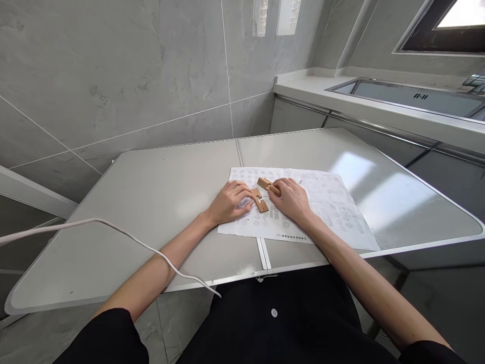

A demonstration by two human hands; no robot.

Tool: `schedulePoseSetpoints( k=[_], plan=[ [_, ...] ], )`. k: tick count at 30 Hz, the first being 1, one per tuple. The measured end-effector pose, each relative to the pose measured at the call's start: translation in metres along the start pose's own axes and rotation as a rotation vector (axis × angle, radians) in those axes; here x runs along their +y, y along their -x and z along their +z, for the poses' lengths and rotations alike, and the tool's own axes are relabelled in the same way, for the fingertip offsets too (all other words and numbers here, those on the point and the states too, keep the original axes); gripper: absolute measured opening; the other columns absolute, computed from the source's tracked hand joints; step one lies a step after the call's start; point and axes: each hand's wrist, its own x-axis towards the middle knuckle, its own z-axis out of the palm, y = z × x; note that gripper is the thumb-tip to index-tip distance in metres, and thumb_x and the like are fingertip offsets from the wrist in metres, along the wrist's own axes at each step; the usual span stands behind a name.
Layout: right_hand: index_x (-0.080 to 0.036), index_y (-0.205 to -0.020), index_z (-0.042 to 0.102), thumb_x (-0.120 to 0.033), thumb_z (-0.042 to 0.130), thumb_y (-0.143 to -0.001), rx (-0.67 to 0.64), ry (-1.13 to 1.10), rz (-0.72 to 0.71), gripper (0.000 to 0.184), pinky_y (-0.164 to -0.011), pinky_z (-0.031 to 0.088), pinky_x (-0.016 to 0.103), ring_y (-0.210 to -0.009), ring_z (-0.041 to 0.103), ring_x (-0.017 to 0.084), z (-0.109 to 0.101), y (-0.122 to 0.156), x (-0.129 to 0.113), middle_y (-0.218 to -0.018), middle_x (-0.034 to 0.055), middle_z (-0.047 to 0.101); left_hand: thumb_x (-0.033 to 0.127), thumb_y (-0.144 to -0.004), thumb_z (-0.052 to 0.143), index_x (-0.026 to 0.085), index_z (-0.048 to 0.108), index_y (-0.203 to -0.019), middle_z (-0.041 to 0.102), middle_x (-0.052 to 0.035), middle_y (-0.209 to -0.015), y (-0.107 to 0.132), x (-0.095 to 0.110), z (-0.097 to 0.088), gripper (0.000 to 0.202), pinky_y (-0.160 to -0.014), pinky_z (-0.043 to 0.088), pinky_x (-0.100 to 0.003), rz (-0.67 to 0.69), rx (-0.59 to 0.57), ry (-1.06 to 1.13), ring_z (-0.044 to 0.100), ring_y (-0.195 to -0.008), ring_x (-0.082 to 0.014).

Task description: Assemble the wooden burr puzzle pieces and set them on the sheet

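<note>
A flat, notched wooden piece (259, 199) lies on a printed instruction sheet (329, 202) in the middle of the grey table (159, 202). My left hand (229, 201) rests on the sheet just left of that piece, fingers curled, fingertips touching its edge. My right hand (291, 198) lies to the right, its fingers pinched on a second small wooden piece (267, 185) that pokes out to the left above the flat one. The two pieces sit close together; whether they touch is unclear.
A white cable (113, 230) runs from the left across the table's front over my left forearm. The table's front edge (235, 277) is near my body. A counter with a steel sink (413, 98) stands at the back right, tiled walls behind.
</note>
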Motion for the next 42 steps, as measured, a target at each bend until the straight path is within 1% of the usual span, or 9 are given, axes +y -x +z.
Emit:
schedulePoseSetpoints(
  k=[17,23,27,30,33,36,39,40,42],
  plan=[
    [-0.023,-0.081,0.069,-0.033,0.065,-0.091,0.025,-0.072,0.047,0.014,-0.074,0.048,0.041,-0.088,0.069,0.030,0.004,-0.001,0.001,-0.101,0.0108,0.080,0.027,-0.100,0.066,0.023,0.074,-0.103,0.081,-0.0068,-0.111,-0.001,0.002,-0.001,0.010,-0.103,0.050,-0.047,-0.012,0.002,0.038,0.067,-0.117,-0.0291],
    [-0.024,-0.082,0.071,-0.034,0.067,-0.091,0.043,-0.165,0.080,0.014,-0.082,0.050,0.046,-0.091,0.070,0.031,0.000,-0.001,-0.005,-0.100,0.0110,0.081,0.029,-0.098,0.068,0.023,0.075,-0.099,0.081,-0.0075,-0.111,-0.002,0.004,-0.003,0.009,-0.104,0.049,-0.049,-0.061,0.001,0.106,0.066,-0.117,-0.0303],
    [-0.024,-0.084,0.073,-0.036,0.070,-0.090,0.047,-0.310,0.117,0.014,-0.091,0.053,0.048,-0.099,0.072,0.032,-0.010,-0.002,-0.012,-0.104,0.0104,0.081,0.031,-0.097,0.068,0.024,0.074,-0.097,0.080,-0.0067,-0.107,-0.004,0.007,-0.003,0.009,-0.104,0.048,-0.049,-0.146,0.051,0.199,0.066,-0.114,-0.0296],
    [-0.024,-0.089,0.076,-0.042,0.072,-0.091,0.027,-0.471,0.139,0.019,-0.093,0.056,0.047,-0.100,0.074,0.030,-0.019,-0.004,-0.016,-0.108,0.0096,0.082,0.035,-0.101,0.064,0.023,0.071,-0.096,0.077,-0.0062,-0.099,-0.005,0.011,-0.002,0.015,-0.094,0.052,-0.044,-0.278,0.147,0.300,0.067,-0.098,-0.0247],
    [-0.024,-0.101,0.079,-0.050,0.073,-0.093,-0.017,-0.640,0.167,0.027,-0.090,0.058,0.044,-0.102,0.074,0.028,-0.026,-0.006,-0.016,-0.113,0.0091,0.081,0.042,-0.108,0.056,0.021,0.067,-0.103,0.070,-0.0023,-0.084,-0.008,0.016,-0.002,0.024,-0.069,0.053,-0.032,-0.434,0.220,0.461,0.063,-0.071,-0.0159],
    [-0.024,-0.103,0.079,-0.056,0.072,-0.094,-0.083,-0.780,0.193,0.033,-0.082,0.057,0.040,-0.092,0.071,0.025,-0.029,-0.006,-0.014,-0.100,0.0063,0.079,0.049,-0.109,0.053,0.022,0.060,-0.120,0.066,0.0022,-0.077,-0.011,0.024,-0.002,0.030,-0.052,0.048,-0.025,-0.527,0.194,0.675,0.060,-0.055,-0.0109],
    [-0.023,-0.093,0.077,-0.061,0.072,-0.094,-0.171,-0.894,0.188,0.038,-0.074,0.053,0.037,-0.079,0.065,0.021,-0.031,-0.007,-0.015,-0.082,0.0027,0.070,0.057,-0.105,0.060,0.024,0.051,-0.135,0.070,0.0021,-0.083,-0.016,0.032,0.000,0.046,-0.046,0.048,-0.024,-0.563,0.128,0.869,0.061,-0.049,-0.0102],
    [-0.023,-0.088,0.076,-0.062,0.073,-0.093,-0.212,-0.927,0.180,0.040,-0.073,0.053,0.036,-0.077,0.063,0.020,-0.032,-0.007,-0.016,-0.079,0.0022,0.068,0.059,-0.103,0.062,0.024,0.049,-0.137,0.071,0.0015,-0.084,-0.017,0.035,0.001,0.050,-0.046,0.050,-0.024,-0.569,0.113,0.920,0.063,-0.049,-0.0108],
    [-0.022,-0.077,0.073,-0.063,0.076,-0.091,-0.306,-0.983,0.160,0.044,-0.072,0.052,0.035,-0.075,0.062,0.020,-0.033,-0.006,-0.019,-0.078,0.0024,0.067,0.063,-0.100,0.066,0.023,0.052,-0.130,0.071,0.0012,-0.083,-0.019,0.040,0.003,0.052,-0.048,0.053,-0.026,-0.577,0.095,1.000,0.066,-0.050,-0.0124]
  ],
)
